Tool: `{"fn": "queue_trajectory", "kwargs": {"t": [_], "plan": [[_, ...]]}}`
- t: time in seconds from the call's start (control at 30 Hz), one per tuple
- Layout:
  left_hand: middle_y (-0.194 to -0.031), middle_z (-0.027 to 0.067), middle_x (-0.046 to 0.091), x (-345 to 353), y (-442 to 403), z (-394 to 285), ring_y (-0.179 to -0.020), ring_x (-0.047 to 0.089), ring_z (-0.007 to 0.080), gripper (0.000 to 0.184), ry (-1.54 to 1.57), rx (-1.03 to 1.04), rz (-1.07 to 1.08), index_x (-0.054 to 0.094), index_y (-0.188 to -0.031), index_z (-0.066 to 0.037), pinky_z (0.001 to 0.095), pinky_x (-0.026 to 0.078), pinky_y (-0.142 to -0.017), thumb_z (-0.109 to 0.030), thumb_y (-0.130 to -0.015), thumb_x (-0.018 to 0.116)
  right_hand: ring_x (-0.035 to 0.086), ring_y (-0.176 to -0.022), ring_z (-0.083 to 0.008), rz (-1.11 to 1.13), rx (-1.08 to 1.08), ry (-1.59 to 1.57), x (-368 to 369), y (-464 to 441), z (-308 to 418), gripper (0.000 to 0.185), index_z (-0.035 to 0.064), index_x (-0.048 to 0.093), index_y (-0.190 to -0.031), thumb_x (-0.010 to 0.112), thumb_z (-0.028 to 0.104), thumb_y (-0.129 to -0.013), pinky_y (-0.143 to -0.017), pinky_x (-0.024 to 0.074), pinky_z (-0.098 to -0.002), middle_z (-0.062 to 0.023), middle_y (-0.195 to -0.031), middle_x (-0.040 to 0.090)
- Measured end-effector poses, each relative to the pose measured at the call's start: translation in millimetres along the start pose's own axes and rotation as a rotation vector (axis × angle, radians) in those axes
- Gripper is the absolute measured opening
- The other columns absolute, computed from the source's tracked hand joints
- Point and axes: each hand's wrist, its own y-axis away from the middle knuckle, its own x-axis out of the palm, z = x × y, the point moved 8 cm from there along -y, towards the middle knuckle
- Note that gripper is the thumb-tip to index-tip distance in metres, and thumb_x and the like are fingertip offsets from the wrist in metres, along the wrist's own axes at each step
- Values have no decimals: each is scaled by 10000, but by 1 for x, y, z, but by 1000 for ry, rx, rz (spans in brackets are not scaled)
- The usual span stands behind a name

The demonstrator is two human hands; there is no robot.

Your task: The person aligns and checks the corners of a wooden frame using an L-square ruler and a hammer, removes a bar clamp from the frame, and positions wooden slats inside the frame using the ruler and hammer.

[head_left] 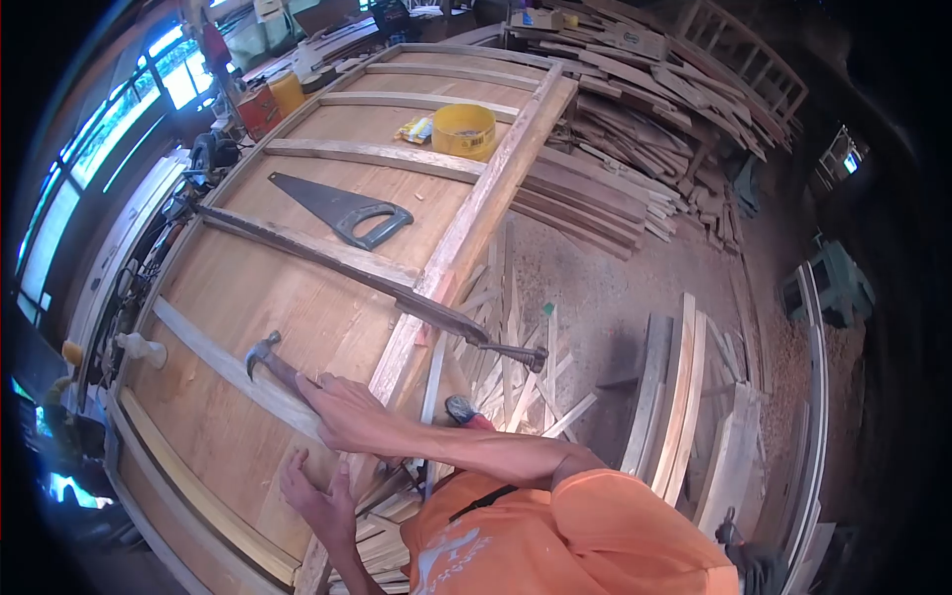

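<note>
My right hand (349, 415) grips a claw hammer (288, 373) by its handle, fingers wrapped round it. The hammer's metal head points up and left, over the wooden panel (213, 397), near a pale crosspiece (230, 363). Whether the hammer touches the wood, I cannot tell. My left hand (322, 501) is at the panel's near edge, below the right one, with fingers apart and nothing visible in them. A long bar clamp (317, 260) lies across the framed panel, its screw end sticking out past the edge. Beyond it a handsaw (337, 206) rests on the panel.
A yellow bucket (463, 131) and a small yellow-and-white packet (416, 130) sit on the far panel. Stacked boards (635, 99) fill the back right. Wood offcuts (521, 372) litter the floor, and long planks (674, 397) stand on the right.
</note>
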Motion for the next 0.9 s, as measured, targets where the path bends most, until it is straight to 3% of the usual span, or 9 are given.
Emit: {"fn": "queue_trajectory", "kwargs": {"t": [0.1, 0.2, 0.33, 0.4, 0.53, 0.7, 0.9], "plan": [[-1468, 245, 538, -2, 7, -16, -1391, 448, 448, 615, -105, 111, 64, 594, -1278, -11, 563, 277, -1188, -232, -781, 882, 651, -979, -510, -35, -12, 74, 18, -9, -6, 762, -200, 432, -1441, 671, -1, -746, -831, 543, -541, -369, -1084, 617], [-1481, 245, 531, -2, 12, -14, -1398, 442, 453, 599, -66, 238, 85, 592, -1247, -18, 565, 294, -1180, -217, -769, 895, 637, -1009, -524, -72, 15, 64, 23, -9, -3, 718, -179, 408, -1440, 625, -16, -776, -858, 525, -554, -353, -1044, 599], [-1470, 247, 535, -3, 21, -31, -1385, 448, 454, 550, -91, 249, 195, 589, -1215, -9, 554, 306, -1173, -182, -786, 887, 632, -1057, -512, -132, 33, 30, 31, -11, -3, 750, -202, 416, -1441, 649, -33, -749, -872, 528, -536, -364, -1069, 609], [-1468, 253, 531, -1, 23, -24, -1371, 455, 451, 504, 64, 301, 175, 582, -1210, 2, 547, 322, -1159, -132, -815, 864, 650, -1060, -482, -144, 40, 44, 36, -15, -1, 729, -271, 464, -1355, 701, -17, -714, -929, 548, -515, -381, -1099, 637], [-1431, 253, 543, 5, 25, -21, -1337, 471, 440, 474, 31, 310, 208, 576, -1218, 12, 537, 329, -1150, -111, -843, 838, 651, -1056, -469, -226, 59, 2, 51, -18, -2, 678, -278, 493, -1315, 687, -15, -721, -933, 543, -504, -391, -1120, 640], [-1353, 224, 574, 6, 28, -25, -1286, 500, 385, 479, 67, 224, 219, 587, -1240, 24, 480, 356, -1138, -107, -847, 826, 657, -992, -426, -414, 61, 181, 58, -24, -5, 412, -207, 626, -1101, 668, -14, -739, -848, 534, -458, -327, -981, 667], [-1368, 198, 576, 14, 26, -18, -1294, 508, 344, 449, 93, 123, 213, 599, -1220, 24, 443, 367, -1147, -93, -850, 825, 657, -959, -341, -279, 79, 272, 37, -28, -4, 198, -44, 756, -892, 676, 87, -768, -781, 493, -422, -267, -978, 702]]}}
